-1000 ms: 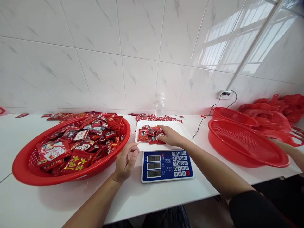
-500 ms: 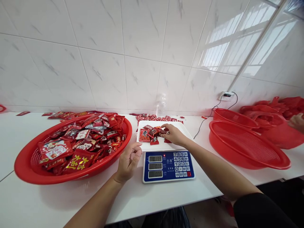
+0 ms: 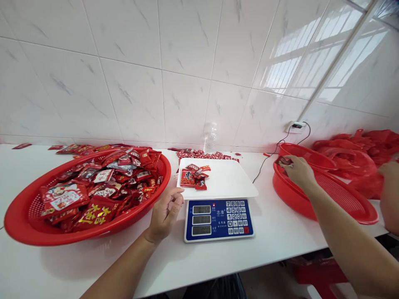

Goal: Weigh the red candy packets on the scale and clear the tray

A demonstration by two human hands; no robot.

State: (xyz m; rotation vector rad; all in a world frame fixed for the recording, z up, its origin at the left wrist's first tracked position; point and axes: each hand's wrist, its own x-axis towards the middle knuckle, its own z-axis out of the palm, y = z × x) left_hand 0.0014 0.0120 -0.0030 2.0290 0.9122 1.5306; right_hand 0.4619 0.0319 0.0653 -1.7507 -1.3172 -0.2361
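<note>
My right hand (image 3: pixel 299 171) is closed round some small packets (image 3: pixel 286 162) over the left edge of a red sieve basket (image 3: pixel 373 216). My left hand (image 3: pixel 166 214) hovers by the near left corner of the white scale pan (image 3: pixel 237 180), fingers curled apart, holding nothing. Several red packets (image 3: pixel 188 177) lie on the pan's left part. Below the pan is the scale's blue panel (image 3: pixel 220 220) with lit displays. At the left, a large red basket (image 3: pixel 21 232) is heaped with red packets (image 3: pixel 96 211).
Loose packets (image 3: pixel 215 155) and a clear plastic bottle (image 3: pixel 211 138) are by the tiled wall. A black cord runs from a socket (image 3: pixel 295 127). Red bags (image 3: pixel 349 160) lie at the right, where another person's hand (image 3: pixel 389 170) shows.
My right hand has moved right from the pan to the sieve basket, taking packets with it. Fewer packets are on the pan, and the display reading has dropped. My left hand has barely moved.
</note>
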